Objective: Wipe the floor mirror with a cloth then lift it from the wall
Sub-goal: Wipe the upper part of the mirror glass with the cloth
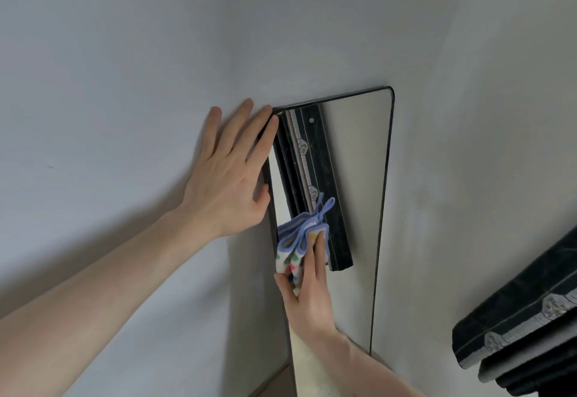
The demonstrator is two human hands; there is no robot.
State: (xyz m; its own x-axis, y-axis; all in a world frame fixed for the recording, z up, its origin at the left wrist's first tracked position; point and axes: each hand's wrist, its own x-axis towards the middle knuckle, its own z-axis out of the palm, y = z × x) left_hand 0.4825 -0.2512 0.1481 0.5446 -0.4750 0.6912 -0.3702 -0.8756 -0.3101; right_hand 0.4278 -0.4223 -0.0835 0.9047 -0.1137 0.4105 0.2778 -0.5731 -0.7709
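A tall floor mirror [356, 184] with a thin black frame and rounded corners leans against a white wall. My left hand [229, 172] lies flat against the mirror's upper left edge, fingers spread, thumb curled on the frame's side. My right hand [307, 290] presses a bunched cloth [296, 240] onto the glass near the left edge, about halfway down the visible mirror. The cloth is white with coloured spots and a lilac trim. The mirror's bottom end is out of view.
The white wall [125, 69] fills the left and top. A dark ornate beam or moulding [524, 331] juts in at the lower right, and its reflection shows in the glass. A strip of pale floor [274, 384] shows at the bottom.
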